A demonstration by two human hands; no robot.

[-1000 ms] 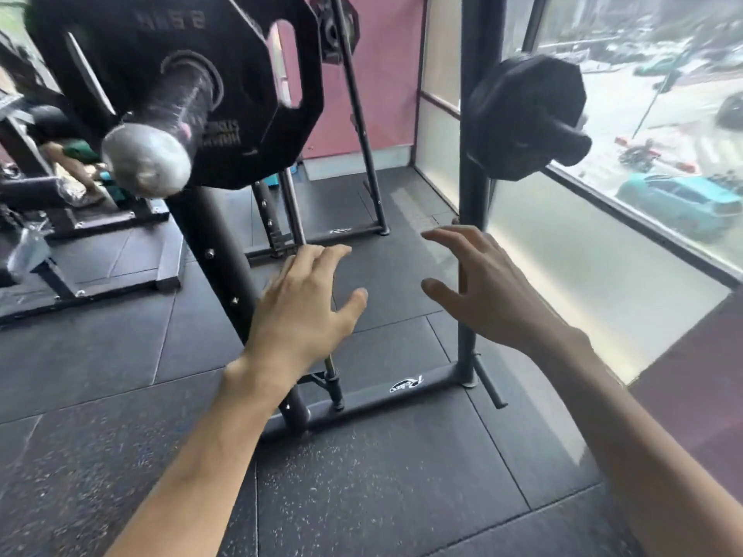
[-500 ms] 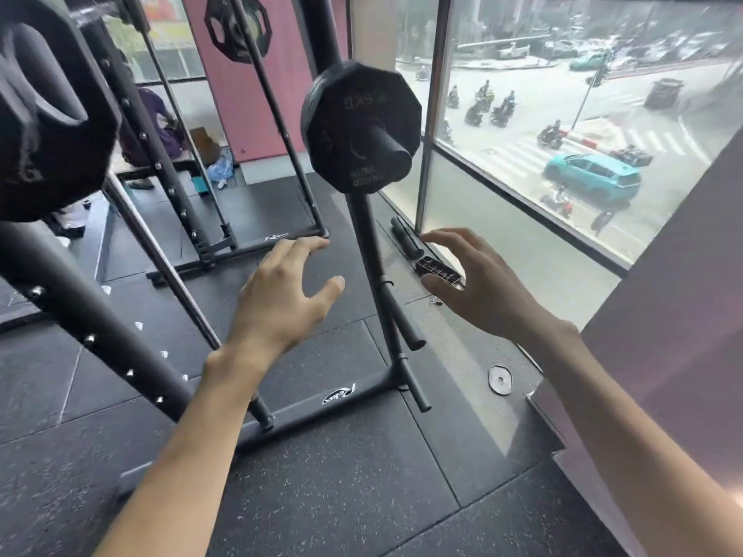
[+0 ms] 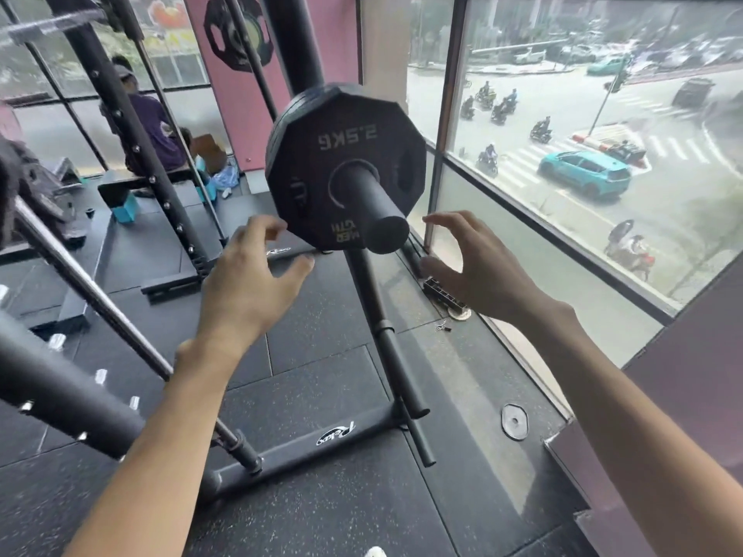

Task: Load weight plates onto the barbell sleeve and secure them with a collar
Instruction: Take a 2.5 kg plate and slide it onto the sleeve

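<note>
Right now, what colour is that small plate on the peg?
Black, with pale lettering; the weight plate shows in the head view.

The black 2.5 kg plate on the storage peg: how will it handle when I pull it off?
The black twelve-sided 2.5 kg plate is probably light enough for either hand, judging by its marking. It should slide straight along the smooth black peg. Its flat edges make rolling unlikely if set down, and it looks rigid.

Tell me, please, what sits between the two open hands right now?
In the head view, the black storage peg carrying the 2.5 kg plate sits between the left hand and right hand; neither touches it.
</note>
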